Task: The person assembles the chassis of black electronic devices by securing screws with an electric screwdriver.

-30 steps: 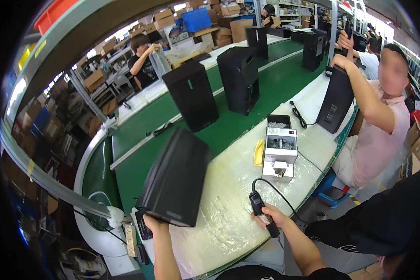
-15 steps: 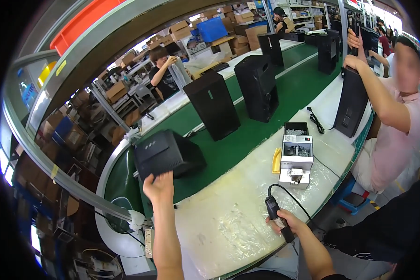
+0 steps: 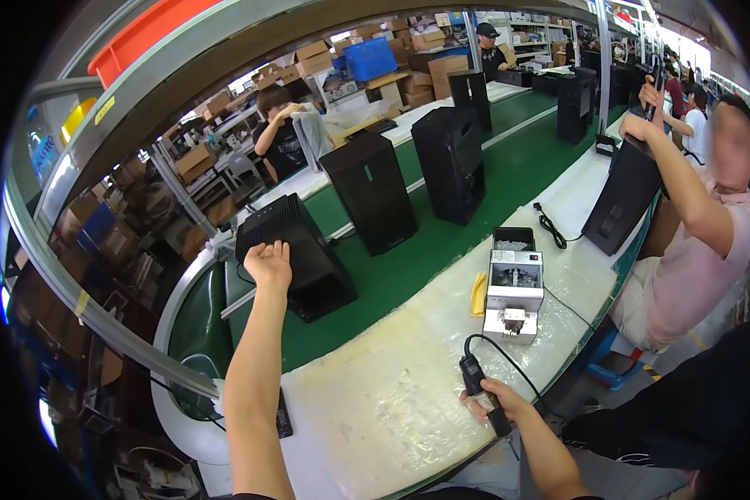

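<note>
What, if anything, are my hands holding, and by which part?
Your right hand holds a black corded tool around its body. Your left hand is at a black cabinet's ribbed end; whether it grips cannot be told.

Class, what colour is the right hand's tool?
The tool is mostly black, per the head view.

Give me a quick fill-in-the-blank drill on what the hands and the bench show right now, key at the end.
1. The hand that holds the black electric screwdriver is the person's own ____ one.
2. The left hand is at the nearest black speaker cabinet, over a conveyor belt coloured ____.
3. Seen from the camera, the yellow item lies just to the ____ of the screw feeder.

Missing words: right; green; left.
</note>
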A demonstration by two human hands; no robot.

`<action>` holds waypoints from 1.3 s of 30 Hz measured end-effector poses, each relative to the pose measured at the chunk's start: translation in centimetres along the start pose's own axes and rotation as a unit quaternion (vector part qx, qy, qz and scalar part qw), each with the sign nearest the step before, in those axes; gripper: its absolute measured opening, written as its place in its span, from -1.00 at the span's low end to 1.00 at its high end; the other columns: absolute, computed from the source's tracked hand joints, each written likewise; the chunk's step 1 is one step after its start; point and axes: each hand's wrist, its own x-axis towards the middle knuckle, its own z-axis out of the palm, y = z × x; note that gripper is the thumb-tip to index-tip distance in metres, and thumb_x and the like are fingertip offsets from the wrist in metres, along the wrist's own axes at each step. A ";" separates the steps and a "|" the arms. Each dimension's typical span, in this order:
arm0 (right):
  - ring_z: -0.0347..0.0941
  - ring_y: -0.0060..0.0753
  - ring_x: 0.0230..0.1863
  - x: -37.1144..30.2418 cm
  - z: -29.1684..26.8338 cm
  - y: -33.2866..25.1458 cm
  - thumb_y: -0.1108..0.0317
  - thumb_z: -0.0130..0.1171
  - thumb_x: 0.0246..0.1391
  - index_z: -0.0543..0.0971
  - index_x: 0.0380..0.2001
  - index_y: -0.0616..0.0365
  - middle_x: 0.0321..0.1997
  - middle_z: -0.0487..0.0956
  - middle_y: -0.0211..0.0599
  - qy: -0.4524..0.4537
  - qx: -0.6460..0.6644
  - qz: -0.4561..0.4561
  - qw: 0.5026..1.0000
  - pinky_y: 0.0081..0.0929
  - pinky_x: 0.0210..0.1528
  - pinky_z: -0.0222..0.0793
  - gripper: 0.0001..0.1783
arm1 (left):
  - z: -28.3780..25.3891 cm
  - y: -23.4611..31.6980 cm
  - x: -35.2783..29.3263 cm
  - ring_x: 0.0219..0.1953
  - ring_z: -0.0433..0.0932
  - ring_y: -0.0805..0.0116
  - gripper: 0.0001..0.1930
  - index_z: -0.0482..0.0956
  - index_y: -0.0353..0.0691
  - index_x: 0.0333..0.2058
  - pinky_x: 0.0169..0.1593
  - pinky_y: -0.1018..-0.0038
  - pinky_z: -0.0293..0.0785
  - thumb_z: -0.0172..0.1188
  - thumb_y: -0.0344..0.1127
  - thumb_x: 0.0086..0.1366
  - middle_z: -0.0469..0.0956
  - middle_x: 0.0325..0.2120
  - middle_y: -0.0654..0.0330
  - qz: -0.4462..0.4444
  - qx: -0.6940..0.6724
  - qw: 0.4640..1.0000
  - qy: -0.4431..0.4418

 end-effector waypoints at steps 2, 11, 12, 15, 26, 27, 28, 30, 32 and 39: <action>0.31 -0.45 -0.67 0.0 0.1 0.0 -0.11 -0.04 0.20 0.40 -0.07 0.44 -0.67 0.37 -0.26 -0.002 0.008 0.003 1.000 -0.48 -0.56 0.23 -0.33 | -0.6 -0.2 0.8 0.28 0.17 -0.06 -0.85 0.25 -0.36 -0.35 0.32 0.08 0.09 -0.08 -0.39 0.19 0.36 -0.14 0.01 0.000 0.007 1.000 -0.025; 0.32 -0.45 -0.70 -0.1 0.3 0.1 -0.08 -0.06 0.23 0.40 -0.07 0.42 -0.68 0.37 -0.27 0.013 0.025 0.010 1.000 -0.50 -0.62 0.25 -0.36 | -5.8 -3.0 -3.1 -0.20 0.59 0.21 -0.81 0.43 -0.29 -0.18 -0.20 0.39 0.50 -0.03 -0.41 0.24 0.51 -0.22 0.11 0.136 0.310 0.936 -0.094; 0.31 -0.45 -0.71 0.0 0.5 0.1 -0.09 -0.06 0.22 0.41 -0.08 0.41 -0.68 0.37 -0.28 0.015 0.024 0.010 1.000 -0.50 -0.62 0.25 -0.37 | -7.4 -3.5 -4.0 -0.33 0.59 0.29 -0.81 0.45 -0.27 -0.17 -0.35 0.47 0.45 -0.01 -0.40 0.25 0.53 -0.31 0.13 0.156 0.380 0.903 -0.122; 0.30 -0.46 -0.71 -0.1 0.4 0.1 -0.09 -0.05 0.22 0.42 -0.10 0.40 -0.69 0.36 -0.29 0.014 0.029 0.011 0.999 -0.52 -0.63 0.24 -0.37 | -11.9 -5.6 -7.2 -0.50 0.58 0.27 -0.86 0.53 -0.23 -0.27 -0.49 0.45 0.44 0.04 -0.40 0.23 0.55 -0.50 0.12 0.100 0.595 0.777 -0.178; 0.36 -0.47 -0.66 3.3 2.9 -0.4 0.05 0.00 0.24 0.30 -0.03 0.23 -0.31 0.55 -0.17 0.210 -0.153 0.026 0.965 -0.47 -0.61 0.35 -0.54 | -25.4 -9.3 -13.2 -0.46 0.53 0.03 -0.92 0.55 -0.17 -0.52 -0.37 0.20 0.48 0.08 -0.41 0.10 0.52 -0.51 0.09 0.307 0.772 0.525 -0.182; 0.38 -0.48 -0.65 4.3 2.7 -0.5 0.06 0.03 0.23 0.28 -0.01 0.21 -0.24 0.56 -0.17 0.216 -0.195 0.029 0.956 -0.46 -0.61 0.36 -0.53 | -25.2 -8.9 -13.2 -0.46 0.54 0.03 -0.92 0.55 -0.17 -0.52 -0.37 0.20 0.48 0.08 -0.40 0.10 0.52 -0.50 0.09 0.298 0.780 0.524 -0.171; 0.38 -0.49 -0.64 5.5 2.8 -0.9 0.04 0.06 0.21 0.28 -0.01 0.21 -0.27 0.55 -0.19 0.236 -0.220 0.025 0.946 -0.47 -0.62 0.36 -0.50 | -25.0 -8.9 -12.9 -0.46 0.54 0.03 -0.92 0.55 -0.16 -0.52 -0.37 0.20 0.48 0.08 -0.40 0.10 0.53 -0.50 0.09 0.290 0.786 0.522 -0.160; 0.40 -0.49 -0.62 8.0 3.5 -2.1 0.00 0.11 0.17 0.26 0.02 0.21 -0.31 0.54 -0.22 0.280 -0.279 0.017 0.918 -0.48 -0.62 0.36 -0.43 | -25.1 -8.9 -12.8 -0.46 0.54 0.04 -0.92 0.55 -0.17 -0.52 -0.37 0.20 0.48 0.09 -0.40 0.10 0.53 -0.49 0.10 0.279 0.793 0.519 -0.152; 0.43 -0.47 -0.62 9.9 5.6 -3.8 -0.03 0.18 0.11 0.23 0.07 0.22 -0.39 0.50 -0.17 0.331 -0.361 -0.020 0.872 -0.50 -0.62 0.35 -0.33 | -25.4 -8.9 -13.0 -0.46 0.54 0.04 -0.92 0.55 -0.17 -0.52 -0.37 0.20 0.48 0.09 -0.40 0.09 0.53 -0.49 0.10 0.267 0.801 0.515 -0.145; 0.52 0.03 -0.25 17.5 0.9 -5.6 0.14 0.30 -0.04 0.24 0.06 0.38 -0.21 0.46 0.17 0.340 -0.711 -0.173 0.591 -0.18 -0.19 0.46 -0.27 | -25.3 -9.5 -12.9 -0.46 0.54 0.06 -0.93 0.51 -0.18 -0.54 -0.39 0.19 0.48 0.10 -0.40 0.09 0.52 -0.51 0.12 0.295 0.792 0.513 -0.147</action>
